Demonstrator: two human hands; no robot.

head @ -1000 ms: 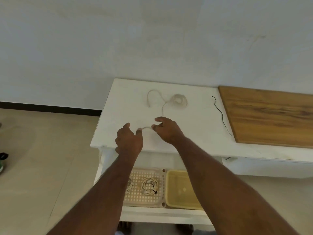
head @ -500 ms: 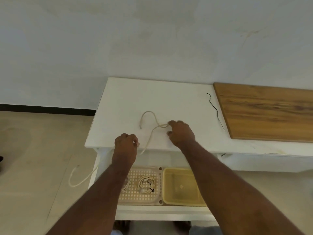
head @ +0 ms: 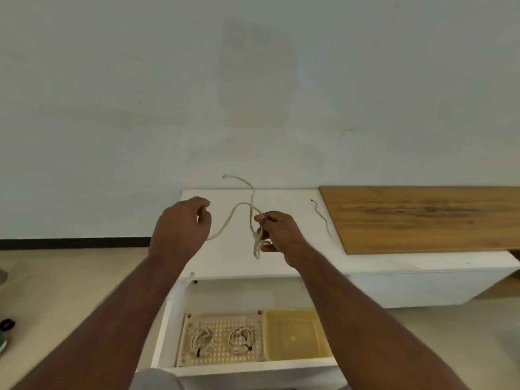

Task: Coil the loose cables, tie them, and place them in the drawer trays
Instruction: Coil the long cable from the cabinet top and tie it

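Note:
A loose cream cable hangs in the air above the white cabinet top. My right hand pinches it and holds a few short loops that dangle below the fingers. My left hand grips the other stretch of the cable, fingers curled. One free end sticks up toward the wall. A thin black tie lies on the cabinet top to the right. Below, the open drawer holds a perforated beige tray with two tied cable coils and a plain yellow tray.
A wooden board covers the right part of the cabinet top. The wall rises straight behind. Tiled floor lies to the left, with a dark object at the far left edge.
Both hands lifted the cable off the cabinet top into the air. The right hand has gathered short loops. The length that trailed down to the floor is no longer seen there.

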